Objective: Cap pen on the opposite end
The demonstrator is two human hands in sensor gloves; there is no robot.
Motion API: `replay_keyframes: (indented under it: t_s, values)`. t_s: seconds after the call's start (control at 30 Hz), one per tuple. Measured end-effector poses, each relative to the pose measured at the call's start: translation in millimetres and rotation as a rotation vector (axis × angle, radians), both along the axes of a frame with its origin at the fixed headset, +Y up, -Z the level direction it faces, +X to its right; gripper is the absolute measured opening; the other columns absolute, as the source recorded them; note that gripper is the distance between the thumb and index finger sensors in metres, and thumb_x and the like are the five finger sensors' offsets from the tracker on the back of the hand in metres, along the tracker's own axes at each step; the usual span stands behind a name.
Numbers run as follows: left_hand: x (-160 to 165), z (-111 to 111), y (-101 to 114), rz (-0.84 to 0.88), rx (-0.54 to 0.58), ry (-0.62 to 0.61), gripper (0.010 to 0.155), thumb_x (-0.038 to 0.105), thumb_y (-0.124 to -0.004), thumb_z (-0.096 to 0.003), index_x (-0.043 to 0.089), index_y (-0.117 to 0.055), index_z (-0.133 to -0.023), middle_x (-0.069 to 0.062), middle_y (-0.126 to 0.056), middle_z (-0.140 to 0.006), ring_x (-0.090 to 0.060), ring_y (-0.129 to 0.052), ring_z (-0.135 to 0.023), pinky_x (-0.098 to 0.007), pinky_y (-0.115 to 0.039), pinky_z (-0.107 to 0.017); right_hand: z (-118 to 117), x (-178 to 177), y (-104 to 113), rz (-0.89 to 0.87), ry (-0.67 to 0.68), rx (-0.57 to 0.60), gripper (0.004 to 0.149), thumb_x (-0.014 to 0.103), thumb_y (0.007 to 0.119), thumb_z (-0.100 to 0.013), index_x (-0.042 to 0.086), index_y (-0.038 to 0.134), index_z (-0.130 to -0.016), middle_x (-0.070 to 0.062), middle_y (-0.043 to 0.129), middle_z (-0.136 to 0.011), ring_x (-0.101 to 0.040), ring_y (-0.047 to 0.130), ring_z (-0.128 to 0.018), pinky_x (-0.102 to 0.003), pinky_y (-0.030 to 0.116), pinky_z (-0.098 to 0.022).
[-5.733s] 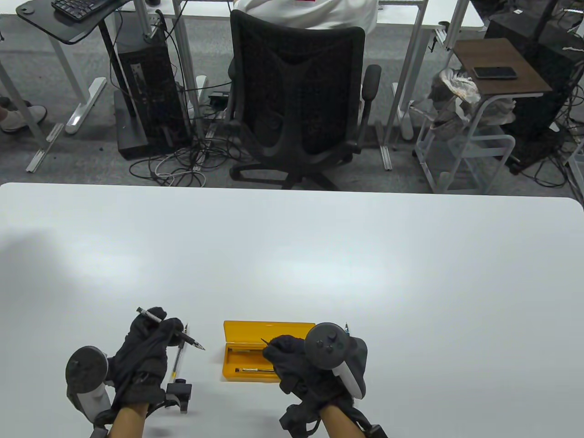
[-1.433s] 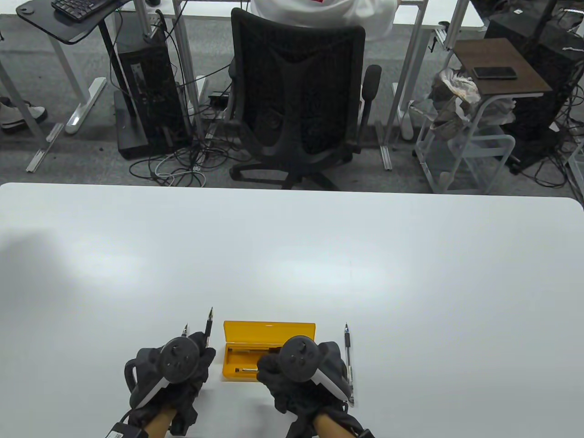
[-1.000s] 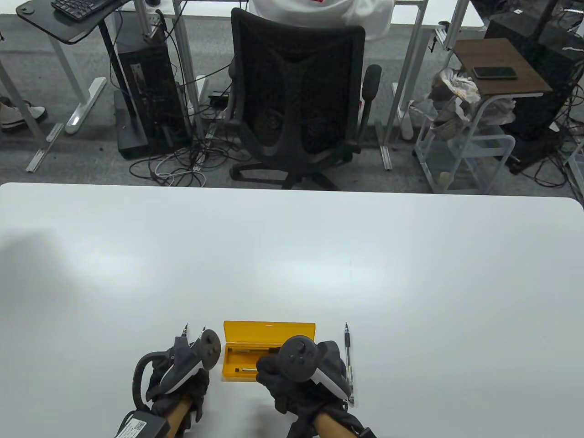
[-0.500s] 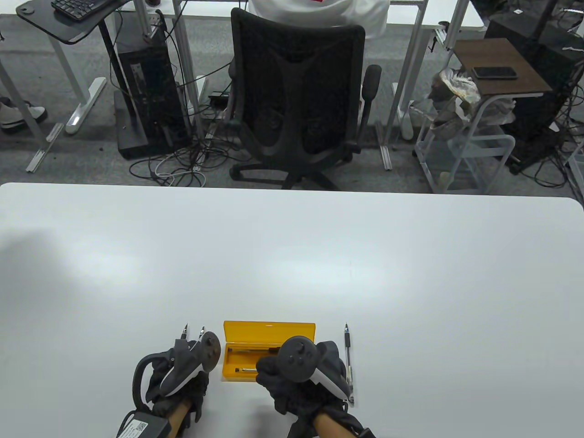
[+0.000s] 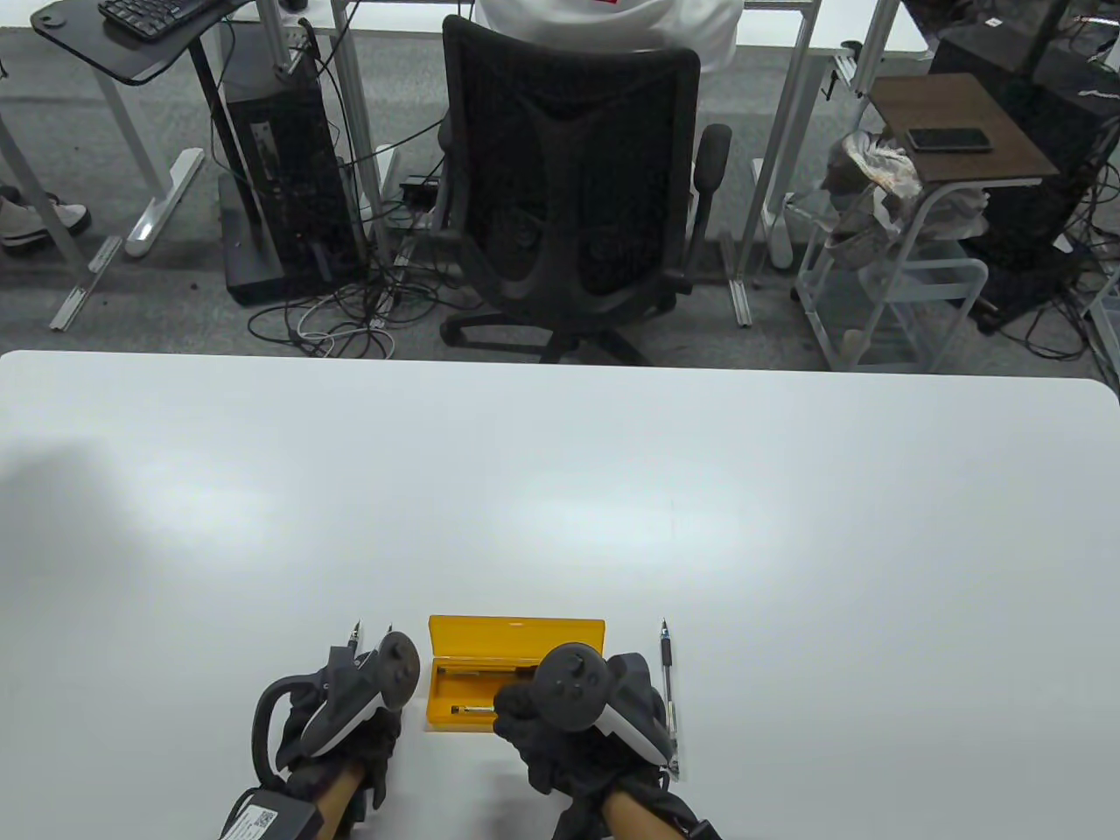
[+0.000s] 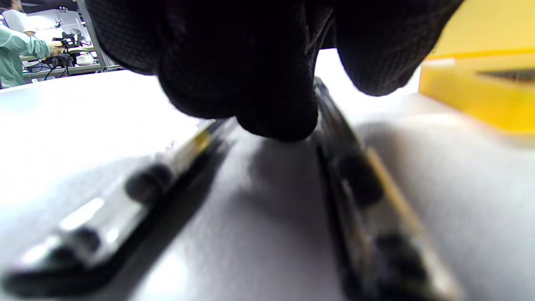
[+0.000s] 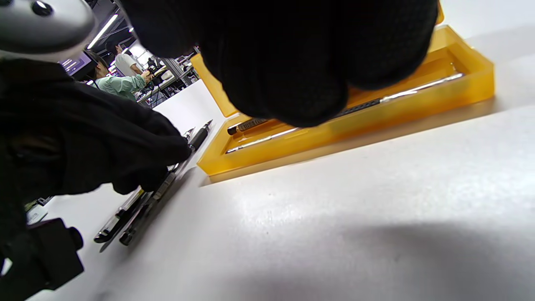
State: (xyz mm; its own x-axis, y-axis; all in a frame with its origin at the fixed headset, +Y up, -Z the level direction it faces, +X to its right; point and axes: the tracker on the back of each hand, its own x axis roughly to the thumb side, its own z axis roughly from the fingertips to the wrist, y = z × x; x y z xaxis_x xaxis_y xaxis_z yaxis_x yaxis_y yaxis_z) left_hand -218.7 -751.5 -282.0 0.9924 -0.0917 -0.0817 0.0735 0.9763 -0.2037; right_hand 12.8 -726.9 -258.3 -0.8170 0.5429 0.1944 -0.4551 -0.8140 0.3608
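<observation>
Two pens lie side by side on the white table (image 5: 560, 490), bare tips pointing away, under my left hand (image 5: 337, 713). In the left wrist view my fingertips (image 6: 267, 96) come down between them, touching the right pen (image 6: 363, 196) on both sides; the left pen (image 6: 125, 196) lies free. Both pens show dark, blurred pieces at their near ends. The right wrist view shows the pair (image 7: 146, 200) under the left fingers. My right hand (image 5: 560, 713) rests curled and empty at the front of the yellow case (image 5: 516, 634).
The open yellow case (image 7: 418, 104) holds two thin pens or refills. A third pen (image 5: 668, 691) lies on the table just right of my right hand, tip pointing away. An office chair (image 5: 569, 192) stands beyond the far table edge.
The left hand brought its pen down from pointing away to lying flat beside the other pen. Over the last second both hands have barely moved.
</observation>
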Motion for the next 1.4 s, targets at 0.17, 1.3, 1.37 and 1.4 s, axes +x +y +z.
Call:
replay_keyframes:
  t_s: [0.17,1.3,1.37,1.4]
  values:
    - [-1.4,6.1,22.0,0.11,0.138,-0.024,0.061,0.044,-0.083,-0.0504,0.002,-0.078,-0.094,-0.013,-0.102,-0.062,-0.029,-0.098,-0.046,-0.058,-0.069,-0.06,-0.8,1.1,0.3,0.004,-0.008,0.0,0.051,0.037,0.075,-0.045,0.014,0.084,-0.089,-0.009,0.1,-0.065,-0.021,0.102,-0.045,-0.045,0.084,-0.04]
    - [37.4,4.7,-14.3,0.07,-0.023,-0.326,0.068,0.047,-0.078,-0.0508,0.027,-0.052,-0.111,-0.018,-0.072,-0.104,-0.041,-0.067,-0.089,-0.071,-0.044,-0.072,-30.5,-19.1,-19.8,0.642,-0.076,0.335,0.045,0.036,0.086,-0.04,0.03,0.087,-0.085,-0.004,0.092,-0.073,-0.021,0.094,-0.055,-0.047,0.08,-0.05]
    - [37.1,4.1,-14.2,0.073,-0.028,-0.321,0.068,0.047,-0.078,-0.0507,0.028,-0.053,-0.111,-0.018,-0.072,-0.104,-0.041,-0.068,-0.089,-0.071,-0.044,-0.072,-31.2,-17.3,-24.9,0.647,-0.082,0.315,0.044,0.036,0.085,-0.041,0.033,0.083,-0.085,-0.004,0.092,-0.074,-0.021,0.094,-0.056,-0.048,0.079,-0.051]
    - [37.1,3.8,-14.1,0.078,-0.03,-0.317,0.067,0.046,-0.078,-0.0506,0.028,-0.053,-0.11,-0.018,-0.072,-0.104,-0.041,-0.068,-0.089,-0.071,-0.044,-0.072,-30.9,-17.3,-26.5,0.623,-0.086,0.315,0.044,0.036,0.085,-0.041,0.032,0.082,-0.085,-0.004,0.092,-0.074,-0.021,0.094,-0.056,-0.048,0.079,-0.051]
